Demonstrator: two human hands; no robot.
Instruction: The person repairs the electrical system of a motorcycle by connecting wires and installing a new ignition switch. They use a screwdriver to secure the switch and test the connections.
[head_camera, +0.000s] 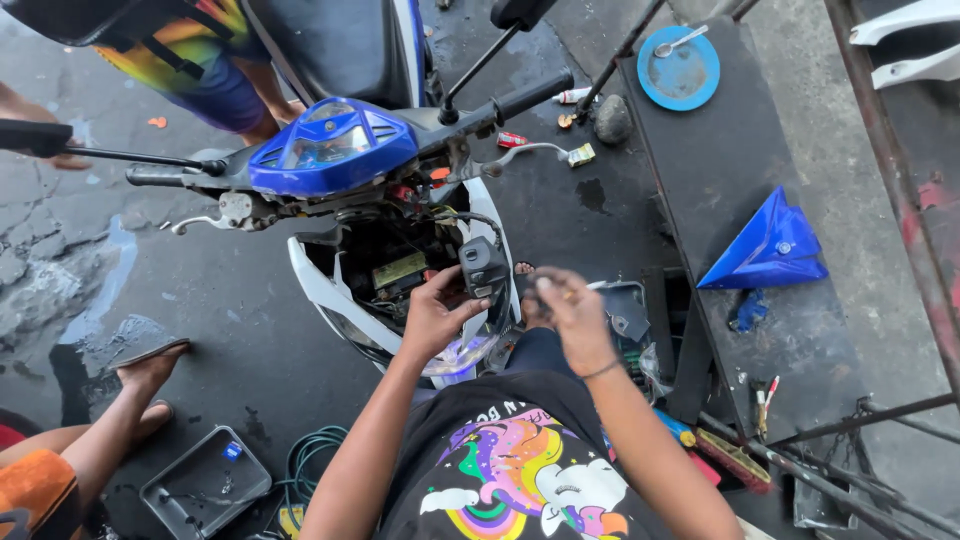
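Observation:
A blue motorbike (335, 150) stands in front of me with its front cover off, wiring and a battery (398, 270) exposed inside the white fairing (318, 290). My left hand (435, 310) holds a black switch housing (483, 268) that hangs on a cable from the handlebar. My right hand (567, 305) is raised beside it, fingers pinched on something small that I cannot make out.
A dark bench (720, 180) on the right carries a blue fairing panel (768, 245) and a blue plate (680, 70) with a spoon. A grey tray (205, 480) and a coiled hose (310, 460) lie at lower left. Other people's legs (130, 400) are at left and behind the bike.

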